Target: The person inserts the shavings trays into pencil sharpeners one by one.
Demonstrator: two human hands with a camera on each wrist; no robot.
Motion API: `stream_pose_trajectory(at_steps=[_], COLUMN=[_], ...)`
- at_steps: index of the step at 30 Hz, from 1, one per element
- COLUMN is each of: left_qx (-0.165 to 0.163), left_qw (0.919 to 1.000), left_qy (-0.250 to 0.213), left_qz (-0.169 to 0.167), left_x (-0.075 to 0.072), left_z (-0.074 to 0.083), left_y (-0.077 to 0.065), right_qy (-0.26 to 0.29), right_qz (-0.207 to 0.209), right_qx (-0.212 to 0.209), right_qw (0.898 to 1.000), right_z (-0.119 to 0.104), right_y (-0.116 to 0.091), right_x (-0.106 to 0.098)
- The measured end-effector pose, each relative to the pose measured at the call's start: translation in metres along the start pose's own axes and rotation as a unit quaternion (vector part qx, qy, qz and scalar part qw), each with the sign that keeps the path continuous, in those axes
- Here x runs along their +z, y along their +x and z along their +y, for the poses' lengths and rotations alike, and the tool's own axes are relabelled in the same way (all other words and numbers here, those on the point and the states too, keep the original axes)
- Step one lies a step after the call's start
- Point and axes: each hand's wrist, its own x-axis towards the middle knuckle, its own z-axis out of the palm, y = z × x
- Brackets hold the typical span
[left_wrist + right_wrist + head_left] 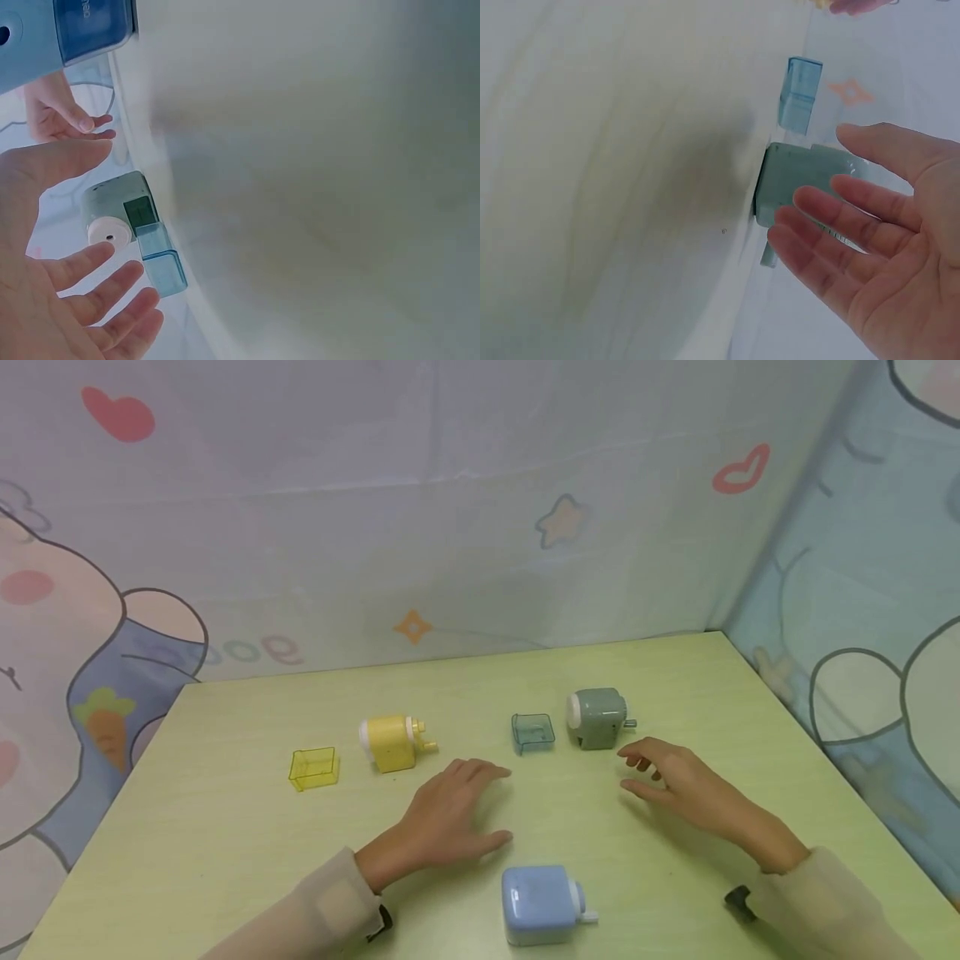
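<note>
Your left hand and right hand, fingers parted, hover; green sharpener beside the latter, near worktop far edge.

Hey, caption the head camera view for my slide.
Empty left hand and right hand among yellow sharpener, green sharpener and blue sharpener on a table.

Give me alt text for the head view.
A left hand and right hand, both empty, extend over a table with a yellow sharpener, a green sharpener and a blue sharpener. A yellow tray and a teal tray lie beside the first two.
</note>
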Motion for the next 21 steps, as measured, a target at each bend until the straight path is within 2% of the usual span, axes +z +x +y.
stream_pose_trajectory(at_steps=[9, 21], left_qx=[-0.010, -0.023], left_qw=[0.9999, 0.9996], left_qy=[0.004, -0.001], left_qz=[-0.008, -0.014], left_x=[0.004, 0.005], left_z=[0.001, 0.002], left_y=[0.013, 0.020], right_qy=[0.016, -0.005], right_qz=[0.006, 0.009], right_qx=[0.019, 0.029], right_qw=[1.000, 1.000], right_z=[0.006, 0.014], right_y=[0.005, 0.010], right_x=[-0.005, -0.010])
